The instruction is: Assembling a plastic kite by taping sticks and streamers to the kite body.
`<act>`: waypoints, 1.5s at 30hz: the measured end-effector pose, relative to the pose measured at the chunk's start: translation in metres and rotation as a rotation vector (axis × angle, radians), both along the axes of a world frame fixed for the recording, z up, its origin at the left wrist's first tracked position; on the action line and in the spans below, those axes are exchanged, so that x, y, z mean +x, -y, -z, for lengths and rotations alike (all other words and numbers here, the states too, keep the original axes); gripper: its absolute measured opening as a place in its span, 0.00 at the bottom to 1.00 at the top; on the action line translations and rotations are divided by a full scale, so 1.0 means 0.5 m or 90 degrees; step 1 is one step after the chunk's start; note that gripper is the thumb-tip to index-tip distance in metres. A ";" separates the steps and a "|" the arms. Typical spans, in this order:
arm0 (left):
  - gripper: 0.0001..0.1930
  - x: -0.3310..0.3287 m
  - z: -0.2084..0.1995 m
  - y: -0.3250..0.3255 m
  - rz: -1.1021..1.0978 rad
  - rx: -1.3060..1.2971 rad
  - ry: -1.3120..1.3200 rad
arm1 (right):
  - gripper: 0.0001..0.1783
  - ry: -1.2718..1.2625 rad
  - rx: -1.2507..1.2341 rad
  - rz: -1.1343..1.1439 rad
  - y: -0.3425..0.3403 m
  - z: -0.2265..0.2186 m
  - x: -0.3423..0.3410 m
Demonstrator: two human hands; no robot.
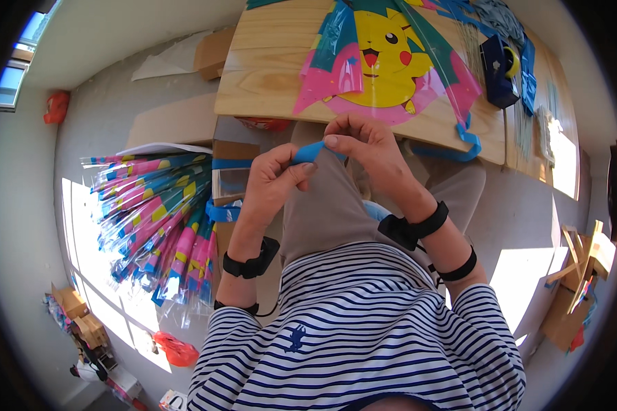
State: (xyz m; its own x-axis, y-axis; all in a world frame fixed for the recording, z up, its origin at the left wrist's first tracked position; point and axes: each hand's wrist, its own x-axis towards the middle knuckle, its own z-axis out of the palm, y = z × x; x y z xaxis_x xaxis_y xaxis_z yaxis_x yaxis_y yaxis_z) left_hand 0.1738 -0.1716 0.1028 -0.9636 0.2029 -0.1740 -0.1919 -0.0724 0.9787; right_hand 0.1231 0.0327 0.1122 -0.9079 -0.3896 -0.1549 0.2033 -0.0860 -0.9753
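Between my two hands, above my lap, a blue ribbon (307,153) is stretched short. My left hand (275,179) is closed on it with thumb and fingers, and a bit of blue shows above the thumb. At the ribbon's other end my right hand (371,147) pinches it between thumb and forefinger. Just beyond the hands, a plastic-film kite (384,65) with a yellow cartoon creature on pink and green lies spread on the wooden table (260,65). A blue strip (467,145) hangs in a loop over the table's near edge.
Left of me lies a big bundle of rolled printed film (164,219), beside a cardboard box (236,151) with blue strips. A dark tape dispenser (498,72) and thin rods (523,133) sit at the table's right. Red plastic bags (176,348) and wooden pieces (579,267) are farther out.
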 end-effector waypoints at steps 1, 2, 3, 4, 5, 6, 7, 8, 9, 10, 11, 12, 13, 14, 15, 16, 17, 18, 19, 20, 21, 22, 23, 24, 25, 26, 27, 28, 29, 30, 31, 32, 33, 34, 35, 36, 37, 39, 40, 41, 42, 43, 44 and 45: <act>0.04 0.002 0.000 0.002 -0.019 0.009 -0.003 | 0.10 0.028 -0.006 0.027 -0.016 0.020 -0.004; 0.04 0.006 0.002 0.004 -0.040 0.018 -0.005 | 0.11 0.058 -0.012 0.052 -0.022 0.027 -0.006; 0.04 0.009 0.004 0.003 -0.047 0.014 -0.003 | 0.12 0.088 -0.001 0.023 -0.025 0.032 -0.001; 0.04 0.011 0.005 0.002 -0.054 0.010 -0.002 | 0.13 0.118 0.009 -0.005 -0.027 0.034 0.008; 0.04 0.013 0.005 -0.001 -0.060 0.007 0.000 | 0.14 0.148 0.021 -0.033 -0.029 0.031 0.017; 0.04 0.015 0.004 -0.007 -0.055 0.003 -0.002 | 0.15 0.165 -0.010 -0.044 -0.023 0.028 0.027; 0.04 0.016 0.003 -0.014 -0.051 -0.001 -0.004 | 0.15 0.182 -0.042 -0.055 -0.010 0.024 0.037; 0.04 0.018 0.002 -0.018 -0.045 -0.007 -0.007 | 0.15 0.198 -0.074 -0.065 0.003 0.021 0.042; 0.04 0.020 0.002 -0.020 -0.036 -0.009 0.005 | 0.13 0.196 -0.108 -0.026 0.014 0.019 0.043; 0.05 0.022 0.002 -0.022 -0.026 -0.011 0.016 | 0.11 0.199 -0.142 -0.010 0.018 0.020 0.041; 0.05 0.025 0.002 -0.022 -0.017 -0.014 0.028 | 0.09 0.202 -0.176 0.006 0.022 0.021 0.035; 0.05 0.028 0.002 -0.021 -0.015 -0.024 0.039 | 0.07 0.204 -0.209 0.022 0.023 0.022 0.030; 0.05 0.032 0.003 -0.019 -0.013 -0.033 0.050 | 0.06 0.204 -0.208 0.030 0.023 0.022 0.029; 0.05 0.036 0.004 -0.018 -0.011 -0.042 0.061 | 0.04 0.204 -0.207 0.037 0.022 0.019 0.027; 0.05 0.039 0.005 -0.018 -0.013 -0.040 0.064 | 0.03 0.204 -0.205 0.044 0.021 0.018 0.027; 0.05 0.043 0.007 -0.017 -0.015 -0.039 0.068 | 0.03 0.210 -0.205 0.046 0.022 0.023 0.027; 0.05 0.045 0.009 -0.018 -0.018 -0.036 0.071 | 0.02 0.217 -0.206 0.047 0.022 0.029 0.029; 0.06 0.046 0.013 -0.018 -0.005 -0.025 0.073 | 0.02 0.223 -0.206 0.049 0.023 0.033 0.030; 0.06 0.047 0.017 -0.019 0.007 -0.015 0.076 | 0.02 0.224 -0.209 0.057 0.023 0.034 0.031; 0.07 0.048 0.020 -0.019 0.017 -0.004 0.077 | 0.02 0.223 -0.213 0.064 0.024 0.034 0.032; 0.08 0.049 0.020 -0.025 -0.001 0.020 0.080 | 0.01 0.223 -0.216 0.070 0.026 0.034 0.033; 0.09 0.050 0.019 -0.035 -0.019 0.044 0.082 | 0.02 0.211 -0.226 0.051 0.025 0.033 0.033; 0.11 0.049 0.017 -0.041 -0.036 0.068 0.084 | 0.02 0.197 -0.235 0.033 0.023 0.030 0.033; 0.12 0.047 0.015 -0.041 -0.027 0.059 0.063 | 0.02 0.184 -0.244 0.015 0.021 0.027 0.034; 0.14 0.044 0.013 -0.039 -0.017 0.050 0.043 | 0.02 0.162 -0.233 0.001 0.019 0.024 0.033; 0.15 0.039 0.010 -0.039 -0.008 0.041 0.022 | 0.03 0.139 -0.221 -0.013 0.015 0.019 0.031; 0.15 0.034 0.004 -0.036 0.001 0.057 0.014 | 0.03 0.116 -0.210 -0.027 0.012 0.017 0.029; 0.15 0.029 -0.002 -0.032 0.010 0.073 0.006 | 0.04 0.083 -0.209 -0.026 0.010 0.017 0.027; 0.15 0.026 -0.005 -0.030 0.019 0.089 -0.003 | 0.04 0.050 -0.208 -0.026 0.009 0.018 0.026; 0.14 0.026 -0.003 -0.029 -0.001 0.099 0.031 | 0.04 0.018 -0.207 -0.026 0.008 0.018 0.024; 0.14 0.026 0.001 -0.029 -0.020 0.109 0.066 | 0.04 0.046 -0.234 -0.047 0.006 0.012 0.024; 0.14 0.025 0.000 -0.030 -0.040 0.119 0.100 | 0.04 0.076 -0.260 -0.069 0.004 0.001 0.022; 0.12 0.023 -0.004 -0.032 -0.020 0.132 0.092 | 0.04 0.105 -0.287 -0.091 0.002 -0.004 0.021; 0.11 0.020 -0.013 -0.035 0.000 0.146 0.083 | 0.04 0.103 -0.292 -0.098 0.001 -0.004 0.020; 0.09 0.018 -0.018 -0.038 0.021 0.159 0.074 | 0.04 0.100 -0.297 -0.105 0.000 -0.002 0.019; 0.08 0.017 -0.017 -0.038 0.014 0.155 0.067 | 0.04 0.097 -0.303 -0.112 -0.001 0.000 0.019; 0.07 0.016 -0.016 -0.037 0.007 0.151 0.060 | 0.04 0.093 -0.281 -0.101 -0.002 0.003 0.020; 0.05 0.016 -0.014 -0.033 -0.012 0.123 0.045 | 0.04 0.084 -0.239 -0.081 -0.004 0.009 0.021; 0.05 0.016 -0.014 -0.032 -0.024 0.099 0.037 | 0.06 0.127 -0.242 -0.050 -0.006 0.010 0.021; 0.05 0.016 -0.013 -0.029 -0.036 0.074 0.028 | 0.09 0.170 -0.245 -0.021 -0.009 0.012 0.019; 0.05 0.016 -0.013 -0.025 -0.043 0.008 0.001 | 0.12 0.213 -0.248 0.008 -0.013 0.016 0.018; 0.05 0.016 -0.013 -0.021 -0.049 -0.058 -0.025 | 0.13 0.243 -0.260 0.009 -0.018 0.023 0.016; 0.05 0.016 -0.013 -0.019 -0.054 -0.122 -0.052 | 0.14 0.272 -0.270 0.012 -0.024 0.029 0.015; 0.06 0.016 -0.012 -0.020 -0.063 -0.141 -0.071 | 0.15 0.302 -0.280 0.015 -0.028 0.031 0.014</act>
